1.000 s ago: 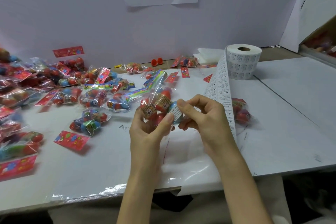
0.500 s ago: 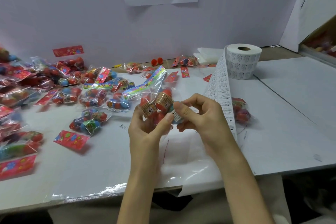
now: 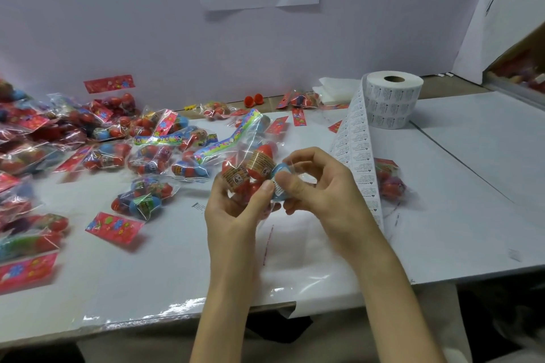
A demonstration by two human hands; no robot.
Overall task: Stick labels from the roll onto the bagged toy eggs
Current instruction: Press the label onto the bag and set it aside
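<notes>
Fingers of right hand (image 3: 321, 188): curled, thumb pressing small white label (image 3: 277, 186) against clear plastic bag of red and blue toy eggs (image 3: 253, 166). Fingers of left hand (image 3: 233, 215): gripped the bag from lower left. Bag lay between both hands, above grey table (image 3: 442, 215). White label roll (image 3: 393, 103): far right, nearer right hand.

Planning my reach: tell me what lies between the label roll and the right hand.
In the head view, the unrolled label strip, running from the roll down behind the right hand.

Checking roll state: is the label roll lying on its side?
No, the roll stands on end, its core hole facing up.
</notes>
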